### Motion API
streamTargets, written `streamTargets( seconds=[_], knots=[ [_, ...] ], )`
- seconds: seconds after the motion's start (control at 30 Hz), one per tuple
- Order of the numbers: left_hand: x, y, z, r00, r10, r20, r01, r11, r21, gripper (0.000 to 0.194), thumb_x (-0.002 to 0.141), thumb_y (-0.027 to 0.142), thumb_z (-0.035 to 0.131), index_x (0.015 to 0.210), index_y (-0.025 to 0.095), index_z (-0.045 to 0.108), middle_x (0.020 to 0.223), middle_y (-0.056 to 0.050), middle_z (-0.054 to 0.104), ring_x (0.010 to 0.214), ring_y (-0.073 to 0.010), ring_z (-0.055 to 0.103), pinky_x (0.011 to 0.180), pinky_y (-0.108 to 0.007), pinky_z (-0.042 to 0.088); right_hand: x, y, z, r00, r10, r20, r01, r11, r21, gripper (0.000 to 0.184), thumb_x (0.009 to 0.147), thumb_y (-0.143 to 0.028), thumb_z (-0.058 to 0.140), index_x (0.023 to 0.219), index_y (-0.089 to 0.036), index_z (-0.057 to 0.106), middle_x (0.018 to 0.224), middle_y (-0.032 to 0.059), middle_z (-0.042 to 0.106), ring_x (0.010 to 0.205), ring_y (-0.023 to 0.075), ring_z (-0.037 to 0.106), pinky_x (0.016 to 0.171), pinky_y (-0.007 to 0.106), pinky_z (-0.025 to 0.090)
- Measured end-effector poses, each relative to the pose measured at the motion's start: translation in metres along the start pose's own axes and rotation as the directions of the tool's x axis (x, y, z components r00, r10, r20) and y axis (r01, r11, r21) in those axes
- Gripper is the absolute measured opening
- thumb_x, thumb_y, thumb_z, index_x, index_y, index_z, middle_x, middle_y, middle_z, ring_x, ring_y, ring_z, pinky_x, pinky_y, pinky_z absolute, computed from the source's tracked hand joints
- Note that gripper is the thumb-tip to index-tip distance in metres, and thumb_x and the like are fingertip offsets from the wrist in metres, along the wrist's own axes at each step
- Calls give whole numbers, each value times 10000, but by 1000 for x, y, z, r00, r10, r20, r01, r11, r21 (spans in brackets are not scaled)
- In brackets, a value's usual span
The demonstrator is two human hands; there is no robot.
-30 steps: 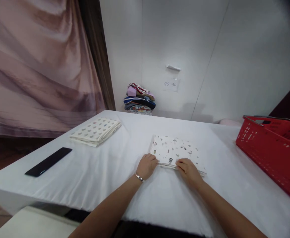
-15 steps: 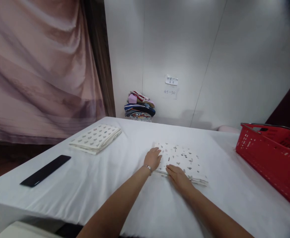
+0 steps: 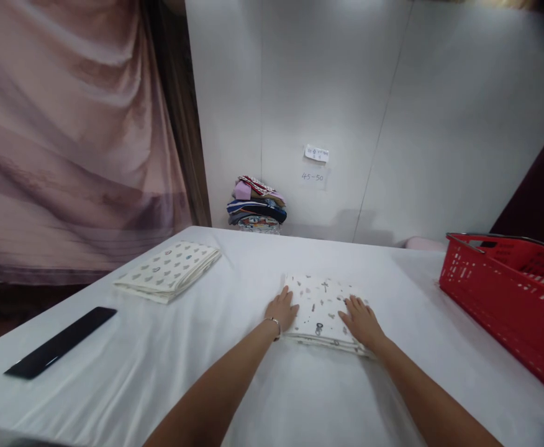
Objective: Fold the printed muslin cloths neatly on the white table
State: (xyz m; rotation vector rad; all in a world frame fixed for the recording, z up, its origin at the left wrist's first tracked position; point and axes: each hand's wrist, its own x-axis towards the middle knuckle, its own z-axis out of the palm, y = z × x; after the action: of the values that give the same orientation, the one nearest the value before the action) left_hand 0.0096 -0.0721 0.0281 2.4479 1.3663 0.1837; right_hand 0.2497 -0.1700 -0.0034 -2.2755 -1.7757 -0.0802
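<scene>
A folded white cloth with small grey and brown printed figures lies flat on the white-covered table in front of me. At its left edge rests my left hand, fingers stretched out, a bracelet on the wrist. My right hand lies flat on the cloth's right side with its fingers spread. Neither hand grips anything; both touch the cloth from above. Layers of the fold show along its near edge.
Another folded cloth, printed with grey hearts, lies on the left of the table. Nearer me is a flat black object. A red plastic basket stands at the right. Behind the table rises a pile of folded fabrics against the wall.
My right hand has slid from the cloth's near edge to its right side. My left hand stays at the left edge. The view has shifted slightly.
</scene>
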Motion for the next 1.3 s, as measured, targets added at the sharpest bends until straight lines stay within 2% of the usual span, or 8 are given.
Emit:
streamTargets(
  seconds=[0.13, 0.23, 0.43, 0.63, 0.97, 1.07, 1.17, 1.3],
  knots=[
    [22, 15, -17, 999, -29, -27, 32, 993, 112, 588, 820, 506, 325, 1325, 205, 355, 1472, -71, 182, 1345, -284, 119, 1050, -515, 140, -5, 2, 12, 1000, -12, 10, 13, 997, -81, 512, 884, -435, 364, 1296, -137, 426, 1393, 140, 338, 1293, 283, 264, 1019, 468, 238],
    [46, 20, -18, 999, 40, -33, -36, 991, 132, 635, 835, 530, 269, 1368, 185, 287, 1485, -65, 118, 1360, -246, 37, 1079, -477, 54, -8, -1, 11, 999, 4, 43, -1, 998, -61, 547, 890, -458, 328, 1318, -126, 398, 1410, 135, 307, 1306, 289, 228, 1026, 461, 219],
    [64, 2, 4, 998, -55, 37, 55, 998, 24, 741, 817, 617, 201, 1402, 162, 198, 1493, -46, 21, 1350, -285, 86, 1062, -443, 170, -1, 3, 4, 996, 2, 87, -4, 1000, 25, 559, 882, -480, 329, 1310, -129, 406, 1415, 139, 297, 1311, 290, 210, 1029, 467, 205],
    [66, -5, 9, 1000, -16, -4, 16, 999, 39, 729, 823, 614, 201, 1390, 157, 230, 1492, -64, 45, 1330, -287, 180, 1047, -401, 205, 47, 20, -10, 995, 89, 45, -91, 995, 41, 582, 881, -470, 339, 1329, -100, 363, 1431, 152, 250, 1328, 277, 161, 1040, 457, 190],
    [68, -9, 15, 1000, -12, -20, 12, 1000, -27, 710, 819, 615, 231, 1385, 185, 242, 1491, -46, 67, 1335, -276, 174, 1051, -396, 200, 58, 52, 26, 993, 99, 70, -114, 959, 260, 636, 836, -510, 375, 1317, -95, 394, 1433, 122, 258, 1340, 237, 122, 1080, 413, 165],
    [66, -12, 14, 995, -41, -91, 30, 993, -116, 637, 853, 543, 236, 1380, 185, 235, 1492, -69, 71, 1300, -233, 281, 1029, -351, 255, 53, 56, 15, 973, 219, 78, -232, 902, 364, 657, 826, -497, 363, 1339, -87, 360, 1441, 115, 238, 1333, 233, 159, 1082, 391, 187],
    [60, -13, 8, 962, -198, -188, 170, 973, -158, 574, 872, 482, 237, 1325, 139, 316, 1445, -142, 236, 1241, -238, 375, 977, -357, 320, 37, 56, -1, 905, 399, 145, -412, 741, 530, 688, 800, -469, 416, 1369, -97, 315, 1383, 129, 357, 1239, 253, 374, 999, 360, 353],
    [52, -10, -4, 951, -299, -84, 284, 946, -157, 490, 867, 465, 271, 1176, 134, 458, 1212, -155, 534, 1112, -242, 505, 885, -348, 387, 5, 54, -15, 838, 491, 238, -502, 524, 689, 730, 747, -400, 517, 1385, -135, 283, 1339, 110, 428, 1104, 231, 518, 871, 295, 461]
  ],
)
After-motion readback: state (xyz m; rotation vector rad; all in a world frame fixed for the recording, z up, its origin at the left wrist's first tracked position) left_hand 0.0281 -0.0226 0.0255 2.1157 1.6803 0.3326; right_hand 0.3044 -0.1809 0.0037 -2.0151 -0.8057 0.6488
